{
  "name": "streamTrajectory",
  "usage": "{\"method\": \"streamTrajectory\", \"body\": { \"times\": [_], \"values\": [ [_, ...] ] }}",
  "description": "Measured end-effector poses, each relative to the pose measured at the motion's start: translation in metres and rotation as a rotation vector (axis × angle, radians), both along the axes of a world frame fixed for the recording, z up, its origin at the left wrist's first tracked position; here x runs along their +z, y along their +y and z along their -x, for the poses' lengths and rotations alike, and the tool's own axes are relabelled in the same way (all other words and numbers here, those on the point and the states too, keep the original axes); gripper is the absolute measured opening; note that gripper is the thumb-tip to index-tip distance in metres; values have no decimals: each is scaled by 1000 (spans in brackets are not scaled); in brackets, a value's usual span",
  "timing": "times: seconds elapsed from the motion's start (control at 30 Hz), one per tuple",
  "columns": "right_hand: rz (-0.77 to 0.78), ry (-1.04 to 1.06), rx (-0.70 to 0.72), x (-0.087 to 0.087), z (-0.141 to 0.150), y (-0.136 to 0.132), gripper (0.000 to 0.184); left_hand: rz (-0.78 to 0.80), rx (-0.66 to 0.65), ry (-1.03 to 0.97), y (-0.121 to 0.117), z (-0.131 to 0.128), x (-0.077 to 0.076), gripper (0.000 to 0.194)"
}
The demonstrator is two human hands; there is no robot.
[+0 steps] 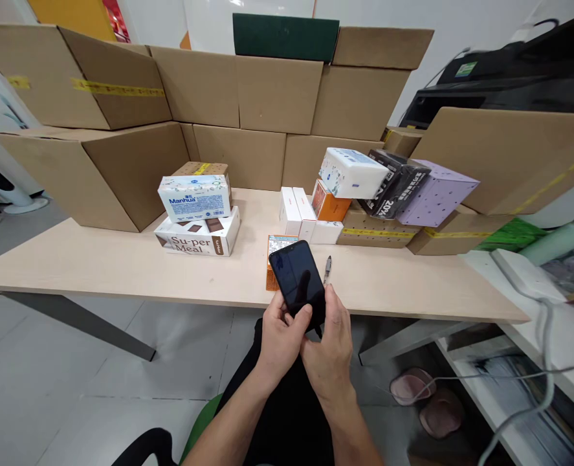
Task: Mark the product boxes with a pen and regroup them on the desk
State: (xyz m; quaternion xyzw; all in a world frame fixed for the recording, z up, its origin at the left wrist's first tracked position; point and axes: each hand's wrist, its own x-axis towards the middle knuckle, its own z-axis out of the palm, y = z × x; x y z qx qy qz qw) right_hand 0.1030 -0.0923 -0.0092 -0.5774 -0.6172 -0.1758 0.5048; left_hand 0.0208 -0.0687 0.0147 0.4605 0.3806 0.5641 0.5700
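A black smartphone (298, 277) with a dark screen is held up in front of me, just above the near edge of the light wooden table (97, 265). My left hand (279, 333) wraps around its lower left side, thumb resting on the glass. My right hand (330, 346) cups the phone's bottom right corner, fingers curled under it. Right behind the phone lie an orange box (273, 249) and a pen (327, 268) on the table.
A Manhua tissue pack (195, 197) sits on a Su-per Meal box (198, 237) at left. White boxes (297, 210), an orange box (329, 204), tissue packs (353, 172) and purple box (437, 193) stand at centre right. Cardboard cartons (121, 155) wall the back. Slippers (427, 398) lie below.
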Motion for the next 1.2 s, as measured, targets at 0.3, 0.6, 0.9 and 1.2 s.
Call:
{"method": "streamTrajectory", "body": {
  "times": [0.3,0.6,0.9,1.2],
  "values": [
    [13,-8,2,0,-3,0,81,-27,18,45,0,0,-4,31],
    [73,38,-34,-5,-17,0,80,-109,17,66,-2,1,-12,29],
    [321,4,-332,9,-99,-3,77,-632,537,433,7,13,-36,43],
    [736,-155,-427,12,-176,8,74,-698,666,877,35,11,-25,55]
  ]
}}
